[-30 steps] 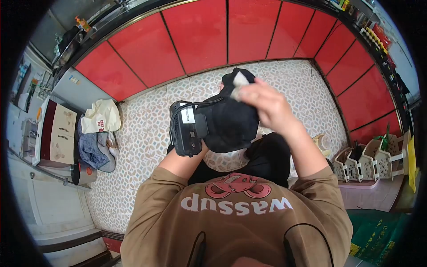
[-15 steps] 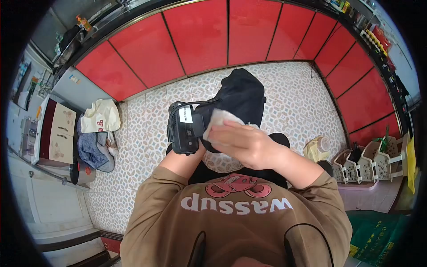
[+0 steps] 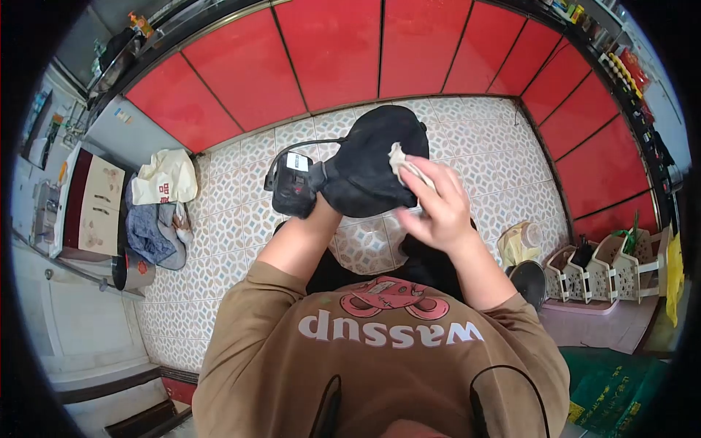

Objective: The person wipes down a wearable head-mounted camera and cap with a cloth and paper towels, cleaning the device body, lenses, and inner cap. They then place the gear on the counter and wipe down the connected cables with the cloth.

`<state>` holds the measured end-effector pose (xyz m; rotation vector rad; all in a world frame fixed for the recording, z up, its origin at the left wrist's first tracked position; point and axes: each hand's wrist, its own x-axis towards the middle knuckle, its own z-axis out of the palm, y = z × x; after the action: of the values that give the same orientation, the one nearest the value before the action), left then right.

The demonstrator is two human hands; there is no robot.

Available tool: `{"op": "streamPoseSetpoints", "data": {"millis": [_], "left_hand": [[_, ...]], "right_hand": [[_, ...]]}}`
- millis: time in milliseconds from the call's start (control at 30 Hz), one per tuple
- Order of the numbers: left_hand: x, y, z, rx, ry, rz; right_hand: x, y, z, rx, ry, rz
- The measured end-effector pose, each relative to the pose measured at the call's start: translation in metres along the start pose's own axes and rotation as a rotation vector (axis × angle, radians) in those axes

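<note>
A large black cloth-like thing (image 3: pixel 376 171) with a rounded end, perhaps a bag, is held up over the floor. Beside it at the left is a black box-shaped device (image 3: pixel 293 191) with a white label, and a black cable loops between the two. My left forearm (image 3: pixel 310 230) reaches up behind the device; my left hand and its fingers are hidden behind these black things. My right hand (image 3: pixel 438 208), slightly blurred, pinches a crumpled whitish cloth or tissue (image 3: pixel 398 157) at the right side of the black thing.
Red cabinets (image 3: pixel 332 55) line the back and right side of the tiled floor (image 3: pixel 475 160). Plastic baskets (image 3: pixel 599 270) and a pale bag (image 3: pixel 517 244) stand at the right. A cream bag (image 3: pixel 166 175) and grey-blue cloth (image 3: pixel 150 233) are at the left.
My right hand and the whitish cloth have moved from the device rightward onto the black thing. The black thing has turned to show a broader face, and the device has shifted slightly left.
</note>
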<state>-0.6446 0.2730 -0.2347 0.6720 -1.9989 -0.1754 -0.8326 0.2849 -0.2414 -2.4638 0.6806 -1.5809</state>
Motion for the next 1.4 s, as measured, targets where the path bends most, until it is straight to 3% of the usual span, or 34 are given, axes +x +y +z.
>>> {"op": "streamPoseSetpoints", "data": {"millis": [167,267,300,400,433,533,567,667,700,800,867,967,1000,1067,1100,1200,1233,1333,1400], "left_hand": [[-0.019,-0.026,0.019,0.066,-0.055,-0.203],[-0.023,-0.029,0.024,-0.294,-0.038,-0.356],[-0.024,-0.029,0.025,-0.293,-0.039,-0.352],[-0.022,-0.01,0.023,-0.065,-0.075,0.038],[-0.025,-0.005,0.025,-0.068,-0.078,0.041],[-0.037,0.013,0.041,-0.375,-0.057,-0.368],[-0.034,0.025,0.042,-0.378,-0.061,-0.367],[-0.022,0.057,0.039,-1.743,0.355,-0.416],[-0.022,0.054,0.038,-1.742,0.355,-0.415],[-0.026,0.031,0.029,-1.748,0.416,-0.719],[-0.029,0.025,0.027,-1.695,0.404,-0.719],[-0.036,0.025,0.033,-1.607,0.387,-0.747],[-0.037,0.027,0.038,-1.543,0.332,-0.754],[-0.036,0.029,0.045,-1.411,0.218,-0.756],[-0.036,0.034,0.044,-1.411,0.212,-0.757],[-0.04,0.052,0.037,-1.521,0.453,-0.878],[-0.039,0.047,0.035,-1.519,0.456,-0.873],[-0.044,0.029,0.026,-1.87,0.172,-0.491],[-0.036,0.035,0.023,-1.804,0.242,-0.554]], "right_hand": [[0.001,0.023,-0.005,-0.121,-0.032,-0.112],[0.007,0.029,-0.012,-0.188,0.034,-0.113],[0.009,0.029,-0.014,-0.225,0.068,-0.115],[0.007,0.024,-0.016,-0.222,0.063,-0.098],[0.007,0.022,-0.016,-0.22,0.057,-0.086],[0.006,0.021,-0.016,-0.205,0.093,-0.044],[0.006,0.022,-0.015,-0.194,0.112,-0.025],[0.001,0.03,-0.015,-0.15,0.077,-0.018],[-0.001,0.032,-0.016,-0.128,0.058,-0.019],[-0.003,0.039,-0.029,-0.008,-0.078,0.012],[0.003,0.037,-0.033,0.05,-0.142,0.025],[0.026,0.012,-0.052,0.394,0.14,0.281],[0.03,0.002,-0.049,0.393,0.142,0.289],[0.042,-0.021,-0.031,0.087,-0.104,-0.016],[0.039,-0.028,-0.019,0.085,-0.1,-0.014],[0.019,-0.031,0.004,-0.159,-0.3,0.025],[0.016,-0.028,0.003,-0.123,-0.293,-0.004],[-0.002,-0.019,-0.002,-0.04,-0.287,-0.039],[-0.011,-0.009,-0.006,-0.025,-0.243,-0.113]]}}
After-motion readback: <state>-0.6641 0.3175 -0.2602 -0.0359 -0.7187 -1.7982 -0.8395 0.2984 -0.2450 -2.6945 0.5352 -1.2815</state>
